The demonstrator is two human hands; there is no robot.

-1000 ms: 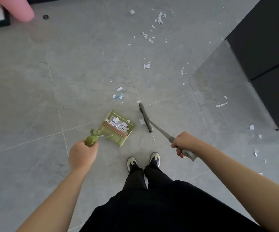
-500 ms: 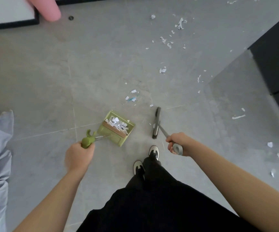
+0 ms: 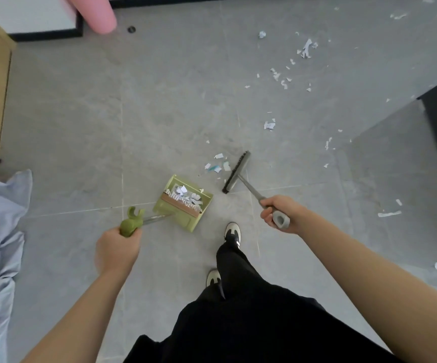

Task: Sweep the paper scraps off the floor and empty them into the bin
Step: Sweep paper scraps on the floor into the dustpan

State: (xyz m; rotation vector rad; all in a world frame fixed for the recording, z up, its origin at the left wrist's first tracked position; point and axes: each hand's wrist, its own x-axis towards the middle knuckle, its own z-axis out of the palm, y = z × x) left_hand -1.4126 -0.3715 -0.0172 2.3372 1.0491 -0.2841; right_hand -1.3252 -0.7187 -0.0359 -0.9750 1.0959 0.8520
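Green plastic fills my left hand [image 3: 117, 247]: my fingers are curled round the handle of the dustpan [image 3: 183, 203], which sits low at the floor [image 3: 81, 113] just ahead of my feet, its tray already part full of white scraps; my right hand [image 3: 281, 213] is wrapped round the grey grip of the broom [image 3: 236, 172], whose dark bristle head stands just right of a small cluster of paper scraps [image 3: 216, 163].

From the head view, that cluster lies between the broom head and the pan's mouth, so I judge the step in hand is to draw it leftward into the pan; to do it well I would set the pan's lip flat on the tile and facing the scraps, keep the bristles low, and pull in one short, light stroke, since these bits look thin enough to flutter or slip under a raised lip.

More scraps lie scattered toward the floor's far right corner and along its right edge; they are white, torn, irregular, mostly tiny, a few longer strips among them; no bin is in view.
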